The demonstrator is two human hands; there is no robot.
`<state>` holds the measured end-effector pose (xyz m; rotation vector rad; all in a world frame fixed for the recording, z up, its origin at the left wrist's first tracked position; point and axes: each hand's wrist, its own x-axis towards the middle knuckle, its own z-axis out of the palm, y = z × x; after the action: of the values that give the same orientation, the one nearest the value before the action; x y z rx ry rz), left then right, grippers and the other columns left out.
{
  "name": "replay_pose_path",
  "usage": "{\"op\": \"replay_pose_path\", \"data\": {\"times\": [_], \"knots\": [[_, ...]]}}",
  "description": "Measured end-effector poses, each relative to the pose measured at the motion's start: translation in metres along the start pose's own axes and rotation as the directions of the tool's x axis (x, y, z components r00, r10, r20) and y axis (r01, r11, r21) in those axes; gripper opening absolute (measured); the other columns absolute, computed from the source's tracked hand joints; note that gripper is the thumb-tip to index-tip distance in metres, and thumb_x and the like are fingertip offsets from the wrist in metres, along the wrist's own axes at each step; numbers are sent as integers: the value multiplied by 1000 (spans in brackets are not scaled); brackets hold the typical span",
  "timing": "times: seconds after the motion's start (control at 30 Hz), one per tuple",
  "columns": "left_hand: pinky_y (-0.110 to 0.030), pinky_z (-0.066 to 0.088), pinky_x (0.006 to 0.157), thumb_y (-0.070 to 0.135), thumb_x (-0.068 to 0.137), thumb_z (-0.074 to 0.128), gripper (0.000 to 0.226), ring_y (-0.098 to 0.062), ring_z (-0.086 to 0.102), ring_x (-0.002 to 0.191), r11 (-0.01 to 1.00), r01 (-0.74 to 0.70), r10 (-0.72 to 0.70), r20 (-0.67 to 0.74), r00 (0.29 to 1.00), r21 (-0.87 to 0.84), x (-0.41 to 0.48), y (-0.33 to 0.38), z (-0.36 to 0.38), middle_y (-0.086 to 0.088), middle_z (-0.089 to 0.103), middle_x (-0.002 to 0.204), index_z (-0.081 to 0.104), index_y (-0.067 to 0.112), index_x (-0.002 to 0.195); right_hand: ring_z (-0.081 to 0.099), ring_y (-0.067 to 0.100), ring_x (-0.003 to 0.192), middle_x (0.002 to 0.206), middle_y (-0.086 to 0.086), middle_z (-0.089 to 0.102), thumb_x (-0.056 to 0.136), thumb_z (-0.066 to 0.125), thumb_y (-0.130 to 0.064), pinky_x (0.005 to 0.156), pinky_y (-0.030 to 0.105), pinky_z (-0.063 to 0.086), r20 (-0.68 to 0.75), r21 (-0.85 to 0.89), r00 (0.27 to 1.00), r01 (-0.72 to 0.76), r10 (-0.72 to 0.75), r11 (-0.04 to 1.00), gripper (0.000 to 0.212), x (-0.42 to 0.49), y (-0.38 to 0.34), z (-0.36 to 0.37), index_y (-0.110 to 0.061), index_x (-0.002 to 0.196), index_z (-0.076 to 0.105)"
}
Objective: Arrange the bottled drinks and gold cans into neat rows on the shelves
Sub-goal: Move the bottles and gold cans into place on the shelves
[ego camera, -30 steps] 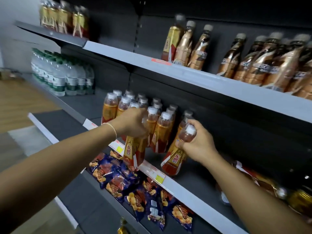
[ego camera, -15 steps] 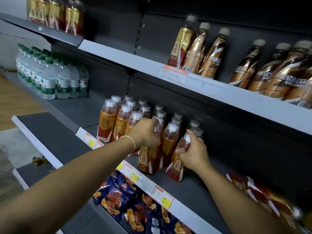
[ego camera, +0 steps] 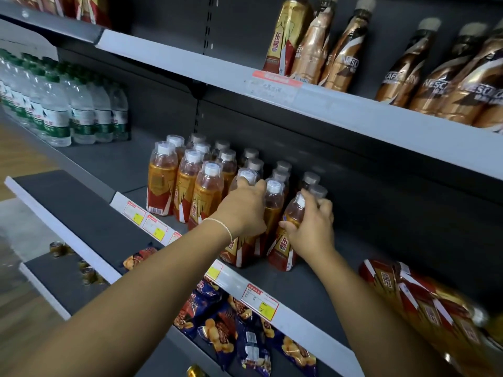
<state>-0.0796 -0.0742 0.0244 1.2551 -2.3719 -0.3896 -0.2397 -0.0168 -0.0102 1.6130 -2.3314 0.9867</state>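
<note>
Bottles of orange drink (ego camera: pixel 162 183) stand in rows on the middle shelf (ego camera: pixel 313 281). Seen from the head camera, the left grip (ego camera: pixel 242 210) is curled round the shoulder of a front bottle (ego camera: pixel 238 253). The right grip (ego camera: pixel 313 227) wraps the neck of the end bottle (ego camera: pixel 283 251) close by. Both bases rest near the shelf's front edge. Gold cans (ego camera: pixel 57 248) sit on a lower shelf (ego camera: pixel 54 273), far left.

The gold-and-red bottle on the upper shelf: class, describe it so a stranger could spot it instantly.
Find the upper shelf with the pale front edge. Leftmost in its row of coffee bottles stands the gold-and-red bottle. Its neighbours are copper-brown; only it has a red base.
</note>
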Motion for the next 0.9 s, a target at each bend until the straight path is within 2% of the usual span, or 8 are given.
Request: {"op": "replay_pose_path", "data": {"times": [0.17, 0.3, 0.4, 0.5, 0.6, 0.67, 0.77, 0.9], "knots": [[-30, 55, 73, 7, 81, 59, 62, -25, 58, 78, 997, 53, -54, -7, 999, -48, -11, -3, 0, -21, 26, 135, 31, 23, 134, 36, 31, 133, 147, 10, 31, 81, 80, -30, 107, 38, 38, 13, 42, 1000, -15, 14, 999, 87, -6, -3, -7, -26, 152, 30], [-33, 58, 75, 9, 89, 53, 67, -31, 64, 86, 993, 119, -119, -15, 993, -2, -19, 4, -2, -22, 17, 146, 23, 30, 145, 48, 34, 127, 144, 15, 43, 81, 80, -24, 102, 40, 44, 85, 95, 996, -12, 4, 995, 90, -11, 2, -23, -19, 151, 24], [-44, 54, 86, 14, 90, 52, 66, -41, 55, 107, 954, 189, -175, -81, 981, 234, -25, 21, -7, -23, 22, 145, 21, 27, 148, 51, 33, 125, 141, 14, 47, 84, 76, -28, 102, 39, 44, 154, 110, 988, 12, -29, 994, 83, -19, 16, -45, -23, 150, 25], [-56, 37, 103, 21, 84, 54, 71, -50, 38, 125, 831, 200, -134, -163, 978, 519, -35, 51, -1, -26, 27, 143, 22, 14, 146, 49, 29, 127, 140, 11, 48, 90, 68, -35, 103, 35, 42, 237, -3, 970, 64, -61, 998, 66, -30, 41, -71, -21, 146, 36], [-58, 22, 112, 29, 84, 54, 63, -48, 32, 131, 785, 88, 12, -158, 987, 613, -43, 98, 16, -24, 36, 139, 34, 8, 140, 54, 27, 121, 134, 10, 57, 93, 64, -34, 100, 31, 44, 298, -78, 953, 85, -58, 993, 48, -42, 74, -107, -17, 136, 53], [-50, 30, 108, 31, 84, 57, 53, -42, 43, 123, 793, -63, 148, -90, 985, 606, -45, 133, 29, -20, 46, 131, 46, 10, 131, 58, 26, 116, 127, 8, 63, 92, 65, -32, 97, 29, 45, 319, -115, 947, 83, -42, 990, 38, -55, 98, -137, -16, 127, 62], [-41, 48, 90, 28, 82, 61, 36, -36, 57, 110, 869, -299, 302, 57, 952, 394, -46, 184, 56, -15, 57, 117, 56, 12, 114, 63, 20, 106, 114, 2, 68, 89, 68, -31, 90, 24, 47, 366, -151, 930, 40, 18, 988, 28, -78, 140, -181, -18, 114, 69], [-36, 50, 89, 25, 85, 57, 29, -29, 60, 108, 869, -481, 450, 222, 865, 115, -53, 252, 99, -9, 65, 116, 62, 15, 111, 62, 13, 91, 92, -9, 65, 89, 70, -35, 73, 16, 45, 467, -196, 872, -57, 144, 979, 30, -113, 195, -237, -20, 114, 68]]}}
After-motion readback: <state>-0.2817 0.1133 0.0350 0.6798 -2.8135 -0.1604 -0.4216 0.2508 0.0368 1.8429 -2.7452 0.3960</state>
